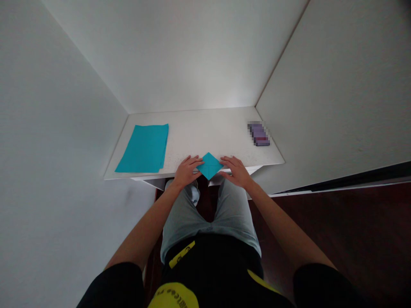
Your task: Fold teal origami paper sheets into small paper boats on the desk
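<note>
A small diamond of folded turquoise paper with crease lines across it is at the table's front edge, its near corner reaching past the edge. At its left corner is my left hand, thumb and fingers closed on the paper. My right hand takes the right corner in the same way, with the thumb nearer to me than the fingers. The fingertips hide both side corners. Whether the paper rests on the table or is slightly lifted, I cannot tell.
A stack of larger turquoise sheets lies on the left of the white table. A blurred purple object is at the right end. Walls enclose the table's back and sides. My legs are against its front.
</note>
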Tool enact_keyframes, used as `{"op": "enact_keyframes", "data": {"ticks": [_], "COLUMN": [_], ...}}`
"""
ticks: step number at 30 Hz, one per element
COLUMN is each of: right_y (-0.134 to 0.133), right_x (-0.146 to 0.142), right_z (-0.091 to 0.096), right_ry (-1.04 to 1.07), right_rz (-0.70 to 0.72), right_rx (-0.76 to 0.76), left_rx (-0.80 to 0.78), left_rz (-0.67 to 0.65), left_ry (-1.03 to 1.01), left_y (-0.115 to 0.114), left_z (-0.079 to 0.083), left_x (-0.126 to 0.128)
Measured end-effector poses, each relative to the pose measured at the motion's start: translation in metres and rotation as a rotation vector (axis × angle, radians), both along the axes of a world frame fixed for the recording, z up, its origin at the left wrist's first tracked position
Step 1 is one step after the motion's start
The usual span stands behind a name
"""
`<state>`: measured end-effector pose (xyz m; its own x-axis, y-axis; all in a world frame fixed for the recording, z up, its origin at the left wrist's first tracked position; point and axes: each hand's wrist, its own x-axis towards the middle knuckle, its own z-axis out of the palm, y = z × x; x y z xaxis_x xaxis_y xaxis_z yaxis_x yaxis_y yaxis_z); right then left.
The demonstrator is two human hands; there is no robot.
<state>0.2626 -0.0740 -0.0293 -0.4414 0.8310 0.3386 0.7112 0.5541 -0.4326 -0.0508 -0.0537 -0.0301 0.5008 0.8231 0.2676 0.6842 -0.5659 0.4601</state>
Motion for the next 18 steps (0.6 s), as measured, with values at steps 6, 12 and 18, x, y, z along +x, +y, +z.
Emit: {"op": "enact_keyframes", "data": {"ticks": [6, 12, 18], "right_y": [0.063, 0.129, 0.157], "right_x": [0.096, 0.164, 0.163], "right_z": [0.022, 0.026, 0.021], "right_ry": [0.079, -0.105, -0.174], "right_rz": [-0.417, -0.744, -0.732], "right_rx": [0.09, -0.12, -0.212], "left_rx": [-0.002, -0.003, -0.007], "left_rz": [0.023, 0.024, 0.01], "left_ry": [0.001, 0.003, 0.007], "left_y": [0.001, 0.001, 0.0], "left_z": [0.002, 0.0, -0.001], "left_x": [0.002, 0.0, 0.0]}}
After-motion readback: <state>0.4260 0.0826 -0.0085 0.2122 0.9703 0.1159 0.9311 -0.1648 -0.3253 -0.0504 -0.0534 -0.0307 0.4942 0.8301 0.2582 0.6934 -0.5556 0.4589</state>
